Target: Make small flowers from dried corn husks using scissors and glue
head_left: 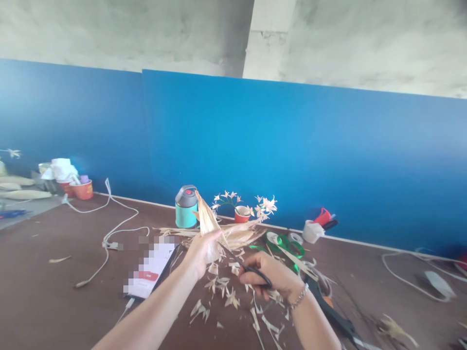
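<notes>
My left hand (204,250) is closed around a dry corn husk (207,216) that stands up from the fingers. In my right hand (264,272) is a pair of scissors (255,271) with black handles, its blades pointing up and left at the husk's lower edge. Whether the blades touch the husk I cannot make out. Below the hands lie several small star-shaped husk flowers (232,298) and cut scraps (270,325). A pile of more husks (242,235) lies behind the hands.
A turquoise flask (186,214) and a red cup (241,215) with husk flowers stand at the back. Green ribbon rolls (282,240) and a white cup (313,232) are to the right. Leftward lie a tablet-like screen (155,267) and a white cable (120,218). A blue partition (284,146) closes the back.
</notes>
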The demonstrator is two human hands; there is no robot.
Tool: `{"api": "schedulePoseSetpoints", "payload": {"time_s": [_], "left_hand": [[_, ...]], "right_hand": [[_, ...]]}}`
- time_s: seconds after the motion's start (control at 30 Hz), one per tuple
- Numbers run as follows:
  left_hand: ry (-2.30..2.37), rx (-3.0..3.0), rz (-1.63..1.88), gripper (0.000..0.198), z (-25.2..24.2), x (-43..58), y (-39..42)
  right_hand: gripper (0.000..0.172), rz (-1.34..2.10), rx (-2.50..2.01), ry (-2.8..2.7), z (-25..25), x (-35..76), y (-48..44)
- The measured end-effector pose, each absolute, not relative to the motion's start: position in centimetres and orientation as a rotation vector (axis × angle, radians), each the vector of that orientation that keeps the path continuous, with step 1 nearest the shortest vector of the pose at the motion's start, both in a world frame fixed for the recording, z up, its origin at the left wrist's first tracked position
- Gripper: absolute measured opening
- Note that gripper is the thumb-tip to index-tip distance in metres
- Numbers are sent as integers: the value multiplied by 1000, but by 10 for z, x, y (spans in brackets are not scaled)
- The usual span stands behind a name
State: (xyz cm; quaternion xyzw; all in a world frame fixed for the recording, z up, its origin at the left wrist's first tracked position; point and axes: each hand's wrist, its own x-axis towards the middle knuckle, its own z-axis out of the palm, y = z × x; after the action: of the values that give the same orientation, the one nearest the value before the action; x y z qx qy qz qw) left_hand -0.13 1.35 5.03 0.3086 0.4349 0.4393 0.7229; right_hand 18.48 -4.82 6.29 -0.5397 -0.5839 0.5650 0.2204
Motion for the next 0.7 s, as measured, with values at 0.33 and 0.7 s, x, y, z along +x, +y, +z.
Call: {"api": "schedulePoseSetpoints", "payload": {"time_s": [0.33,0.7], "left_hand": [[1019,694,993,39,37,4,17],[1050,643,1110,35,23,11,17]], "right_hand": [[23,1470,-1624,-1661,67,184,-47],[23,1447,-1665,-1694,60,189,-46]]}}
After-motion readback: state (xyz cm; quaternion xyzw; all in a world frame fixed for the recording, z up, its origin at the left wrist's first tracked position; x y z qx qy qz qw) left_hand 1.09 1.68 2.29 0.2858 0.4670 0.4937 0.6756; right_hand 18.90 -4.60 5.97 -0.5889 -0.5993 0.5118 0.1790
